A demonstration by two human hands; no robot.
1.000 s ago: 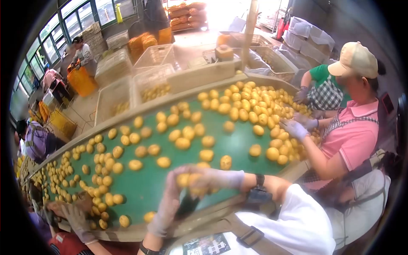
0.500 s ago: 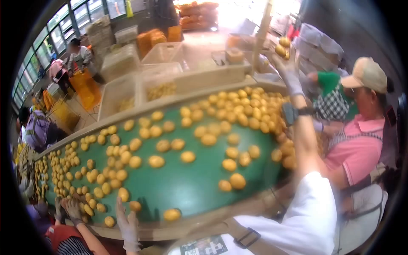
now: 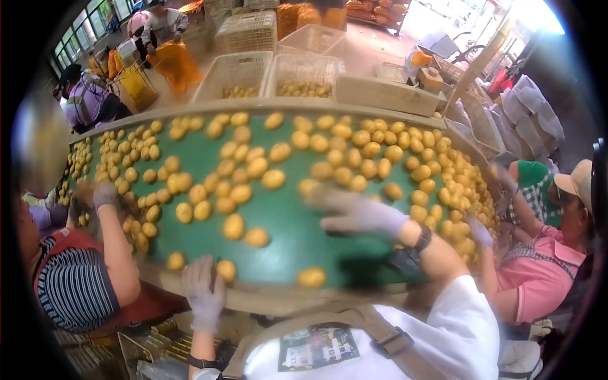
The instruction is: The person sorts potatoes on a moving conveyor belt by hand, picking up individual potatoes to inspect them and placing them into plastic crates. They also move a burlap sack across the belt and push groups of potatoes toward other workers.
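Many yellow potatoes (image 3: 256,167) lie spread over a green conveyor belt (image 3: 288,234). My right hand (image 3: 361,214), in a pale glove, reaches out low over the middle of the belt. Its fingers are stretched out and motion-blurred near a few potatoes (image 3: 310,187), and no potato shows in the hand. At the near rim of the belt my left hand (image 3: 204,291), also gloved, rests with fingers extended, close beside a single potato (image 3: 226,270). Another potato (image 3: 311,277) lies alone near the front edge.
Potatoes (image 3: 461,183) are heaped at the belt's right end, by a co-worker in pink (image 3: 544,272). A co-worker in a striped top (image 3: 76,285) works at the left. Beyond the far rim stand crates (image 3: 237,69) holding potatoes.
My right hand, raised at the upper right with potatoes in it, has come down over the belt and no longer shows them. The view has turned right; my left hand stays near the front edge.
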